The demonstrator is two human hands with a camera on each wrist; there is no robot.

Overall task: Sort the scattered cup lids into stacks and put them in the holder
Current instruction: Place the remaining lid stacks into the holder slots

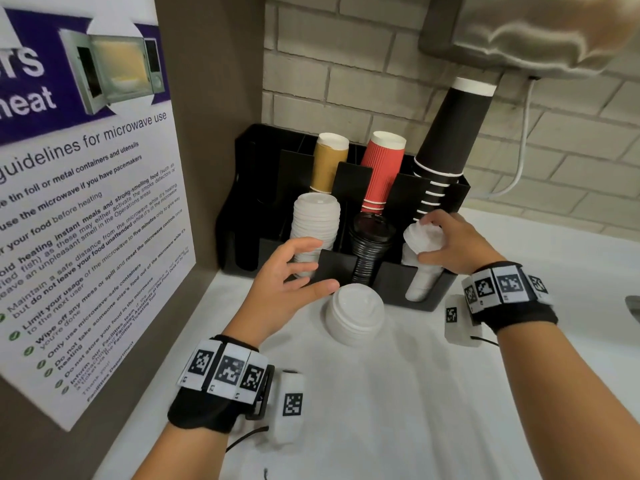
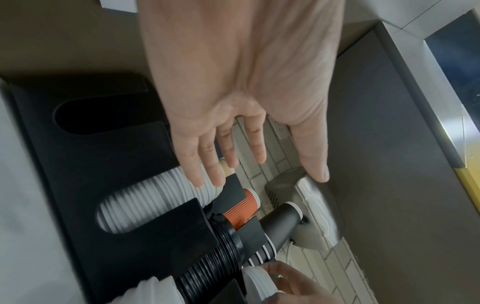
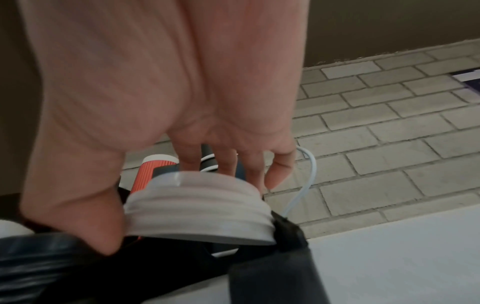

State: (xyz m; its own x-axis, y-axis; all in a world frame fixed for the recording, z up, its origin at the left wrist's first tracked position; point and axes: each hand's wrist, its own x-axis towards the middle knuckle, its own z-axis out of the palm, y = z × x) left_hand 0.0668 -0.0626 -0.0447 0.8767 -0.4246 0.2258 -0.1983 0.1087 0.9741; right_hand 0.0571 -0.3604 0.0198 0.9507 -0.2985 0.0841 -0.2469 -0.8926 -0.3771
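A black holder (image 1: 332, 263) stands against the brick wall. Its front slots carry a tall white lid stack (image 1: 315, 223) on the left, a black lid stack (image 1: 370, 247) in the middle and white lids (image 1: 420, 278) on the right. My right hand (image 1: 450, 242) grips a small stack of white lids (image 3: 200, 207) over the right slot, thumb on one side and fingers on the other. My left hand (image 1: 294, 271) hovers open in front of the left white stack (image 2: 155, 197), fingers spread and holding nothing. Another short white lid stack (image 1: 355, 313) sits on the counter just before the holder.
Tan (image 1: 329, 161), red (image 1: 382, 171) and black (image 1: 446, 140) paper cup stacks fill the holder's rear slots. A brown side panel with a microwave poster (image 1: 83, 202) closes the left. A white cable (image 1: 519, 161) hangs down the brick wall under a wall-mounted unit (image 1: 519, 32).
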